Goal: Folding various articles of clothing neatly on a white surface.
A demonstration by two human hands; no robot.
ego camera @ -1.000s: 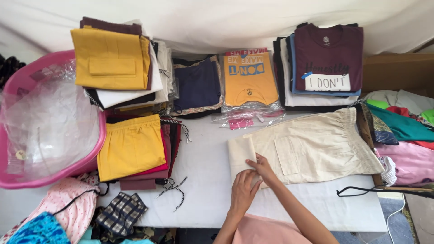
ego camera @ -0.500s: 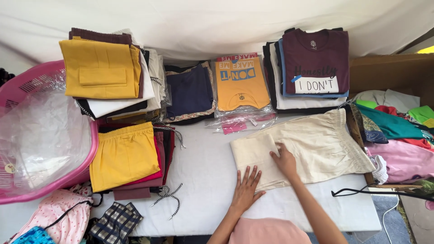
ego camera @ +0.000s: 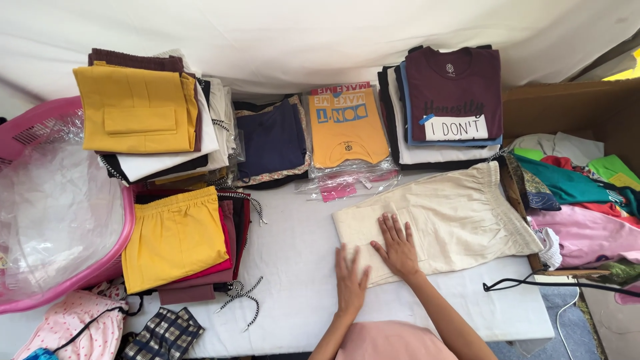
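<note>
Since the earlier frame the right hand has slid leftward along the cream shorts, nearer the left hand. Both hands lie flat, fingers spread, pressing the shorts' left end onto the white table, below stacked folded shirts.

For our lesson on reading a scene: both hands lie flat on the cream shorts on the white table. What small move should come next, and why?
Probably a fold: the cream shorts lie spread flat and smooth, with the left hand pinning the leg end and the right hand pressing beside it. Lifting the waistband end over toward the hands would likely match the folded stacks nearby.
</note>
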